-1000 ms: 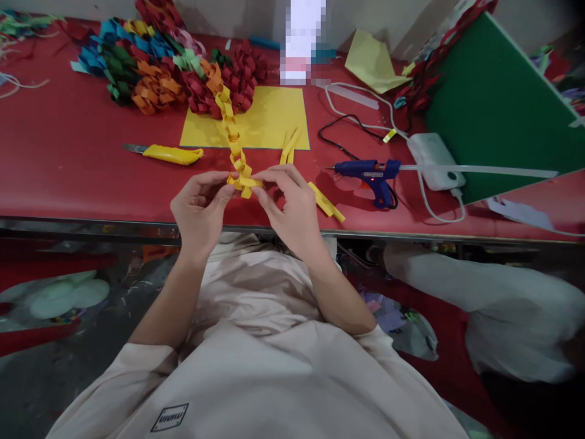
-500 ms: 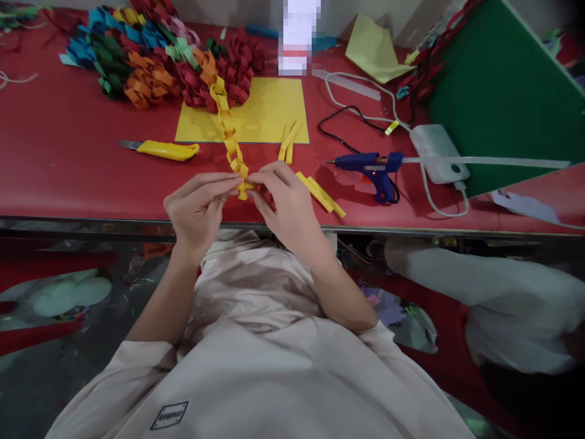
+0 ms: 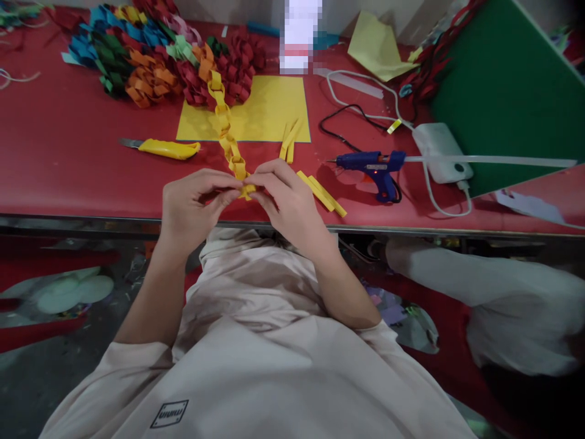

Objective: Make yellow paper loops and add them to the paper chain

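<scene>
A yellow paper chain (image 3: 224, 122) runs down from a heap of colourful chain links (image 3: 150, 76) to the table's front edge. At its lower end, my left hand (image 3: 194, 201) pinches the last link from the left. My right hand (image 3: 290, 198) pinches the same yellow paper link (image 3: 248, 190) from the right, so the fingertips of both hands nearly meet. The fingers partly hide how this link is closed. Loose yellow paper strips (image 3: 322, 192) lie just right of my right hand, and more strips (image 3: 289, 141) lie above it.
A blue glue gun (image 3: 372, 162) with a long glue stick lies on the right, beside a white power bank (image 3: 441, 152) and cables. A yellow cutter knife (image 3: 168, 149) with its blade out lies left. Behind are a yellow sheet (image 3: 274, 110) and a green board (image 3: 507, 97).
My left wrist and forearm have shifted slightly left and the fingertips have drawn closer together around the chain's end link. The things on the table stay where they were.
</scene>
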Motion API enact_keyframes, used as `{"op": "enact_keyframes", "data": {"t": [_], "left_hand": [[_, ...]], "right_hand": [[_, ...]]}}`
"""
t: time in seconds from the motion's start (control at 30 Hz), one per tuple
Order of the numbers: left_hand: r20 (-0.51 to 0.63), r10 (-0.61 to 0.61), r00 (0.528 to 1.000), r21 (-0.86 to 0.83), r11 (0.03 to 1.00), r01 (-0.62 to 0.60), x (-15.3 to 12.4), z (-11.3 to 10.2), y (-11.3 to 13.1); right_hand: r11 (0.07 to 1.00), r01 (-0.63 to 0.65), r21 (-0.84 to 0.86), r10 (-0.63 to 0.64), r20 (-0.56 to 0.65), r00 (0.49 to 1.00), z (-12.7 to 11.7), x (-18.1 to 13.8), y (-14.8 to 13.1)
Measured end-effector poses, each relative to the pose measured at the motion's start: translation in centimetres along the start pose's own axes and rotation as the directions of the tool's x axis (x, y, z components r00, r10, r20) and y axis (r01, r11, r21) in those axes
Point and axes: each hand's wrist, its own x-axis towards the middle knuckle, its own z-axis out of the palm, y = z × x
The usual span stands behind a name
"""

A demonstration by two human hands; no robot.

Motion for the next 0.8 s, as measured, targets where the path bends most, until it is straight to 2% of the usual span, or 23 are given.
{"op": "enact_keyframes", "data": {"t": [0.13,0.27,0.47,0.6,0.8], "left_hand": [[0.016,-0.244,0.97,-0.226,0.944,0.241,0.1,0.4,0.0],[-0.064,-0.366,0.928,-0.304,0.893,0.331,-0.3,1.2,-0.4],[-0.175,-0.4,0.9,-0.33,0.885,0.329,-1.2,3.0,-0.5],[-0.238,-0.372,0.897,-0.317,0.903,0.29,-1.6,3.8,-0.1],[-0.226,-0.292,0.929,-0.328,0.921,0.209,-1.7,4.0,-0.2]], "right_hand": [[1.0,0.008,0.024,-0.008,-0.018,1.0,-0.1,0.0,0.2],[0.99,-0.123,0.07,0.132,-0.143,0.981,0.5,-0.5,-0.1],[0.962,-0.21,0.177,0.248,-0.233,0.94,2.4,-0.8,-0.3],[0.944,-0.262,0.201,0.311,-0.272,0.911,2.9,-0.5,-0.5],[0.971,-0.171,0.165,0.218,-0.34,0.915,3.1,-0.4,-0.9]]}}
